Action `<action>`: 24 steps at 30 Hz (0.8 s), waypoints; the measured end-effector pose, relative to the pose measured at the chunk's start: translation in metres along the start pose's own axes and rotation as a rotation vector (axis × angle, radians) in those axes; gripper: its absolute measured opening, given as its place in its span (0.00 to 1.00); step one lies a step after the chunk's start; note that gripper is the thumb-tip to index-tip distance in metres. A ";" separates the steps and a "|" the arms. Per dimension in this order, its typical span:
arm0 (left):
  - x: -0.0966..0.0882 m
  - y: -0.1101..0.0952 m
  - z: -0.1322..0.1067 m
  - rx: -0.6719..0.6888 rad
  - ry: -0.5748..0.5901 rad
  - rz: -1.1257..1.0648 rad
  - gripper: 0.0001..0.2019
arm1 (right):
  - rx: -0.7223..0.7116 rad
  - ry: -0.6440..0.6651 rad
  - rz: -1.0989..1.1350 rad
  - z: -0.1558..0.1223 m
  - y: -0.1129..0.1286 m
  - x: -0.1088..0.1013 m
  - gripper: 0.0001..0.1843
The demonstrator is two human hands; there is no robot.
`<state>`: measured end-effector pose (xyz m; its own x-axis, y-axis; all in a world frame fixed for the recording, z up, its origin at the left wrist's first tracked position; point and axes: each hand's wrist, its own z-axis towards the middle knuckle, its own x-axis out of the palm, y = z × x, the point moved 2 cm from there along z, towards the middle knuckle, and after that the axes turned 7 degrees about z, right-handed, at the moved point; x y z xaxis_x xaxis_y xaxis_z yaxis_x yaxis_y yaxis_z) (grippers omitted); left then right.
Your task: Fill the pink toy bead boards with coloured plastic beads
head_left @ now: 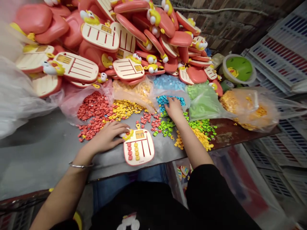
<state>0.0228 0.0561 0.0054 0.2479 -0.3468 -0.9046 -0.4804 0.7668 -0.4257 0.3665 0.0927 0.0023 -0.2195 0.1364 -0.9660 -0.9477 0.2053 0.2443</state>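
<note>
On the table in front of me lies a cream toy board (139,153) with a pink edge and a yellow duck-like head with round white eyes. One of its slots carries a column of red pieces (129,151), another a column of yellow pieces (137,150); two slots to the right show none. My left hand (109,135) is closed round the head at the board's upper left, thumb and fingers on either side of an eye. My right hand (174,108) reaches into the bag of small blue pieces (161,101), its fingers curled down; whatever is between the fingertips is hidden.
Loose red pieces (92,107), yellow pieces (124,109), green pieces (166,127) and orange-yellow pieces (199,139) spread from bags around the board. A tall heap of similar red-backed toys (144,32) rises behind. At right are a green-lined bowl (238,67) and plastic crates (283,48).
</note>
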 end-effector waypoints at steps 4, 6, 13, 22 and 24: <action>0.000 0.000 0.000 -0.002 -0.007 -0.009 0.12 | 0.088 0.045 -0.100 0.030 0.009 0.004 0.21; 0.000 -0.001 -0.001 -0.003 -0.011 -0.013 0.12 | 0.073 0.054 -0.103 0.038 0.010 0.006 0.19; 0.000 -0.003 -0.001 -0.001 -0.002 -0.001 0.12 | 0.011 0.120 -0.018 0.032 0.000 0.002 0.19; -0.001 -0.005 -0.001 -0.008 0.000 -0.008 0.12 | -0.201 -0.073 0.689 -0.047 -0.002 -0.015 0.18; -0.001 -0.005 -0.001 -0.003 0.002 -0.006 0.11 | -0.309 -0.029 0.733 -0.072 0.014 -0.013 0.17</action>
<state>0.0239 0.0523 0.0086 0.2491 -0.3528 -0.9019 -0.4817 0.7628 -0.4315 0.3389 0.0236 0.0125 -0.8102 0.1584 -0.5644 -0.5862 -0.2238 0.7787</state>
